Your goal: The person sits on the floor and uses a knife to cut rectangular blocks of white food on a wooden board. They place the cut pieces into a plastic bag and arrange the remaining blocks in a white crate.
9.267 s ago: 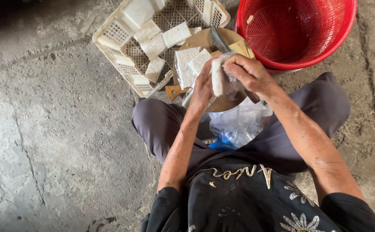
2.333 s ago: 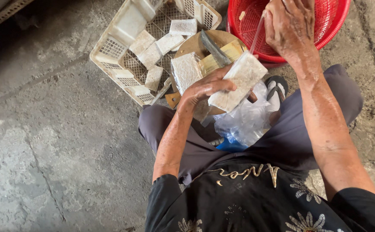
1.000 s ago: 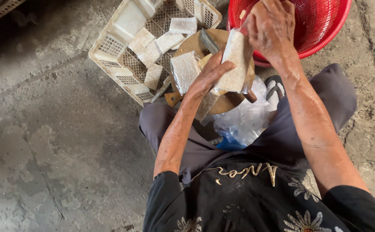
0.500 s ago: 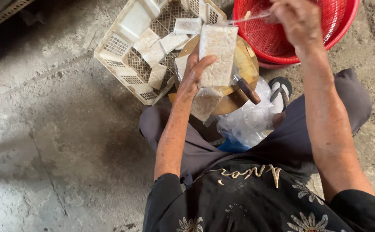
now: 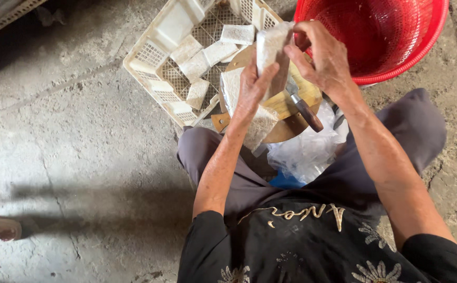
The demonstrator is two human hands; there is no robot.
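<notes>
The white block [image 5: 268,44], turned upright since a moment ago, is gripped by left hand [image 5: 253,86] fingers and pinched at its top by right hand [image 5: 320,55] fingers.

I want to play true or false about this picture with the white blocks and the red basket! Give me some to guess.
1. Both hands touch the same white block. True: the left hand grips it and the right hand pinches its top.
2. The red basket is full of blocks. False: no blocks show in it.
3. White pieces lie in the pale crate. True.
4. The knife is in the right hand. False: it lies on the round wooden board.
</notes>
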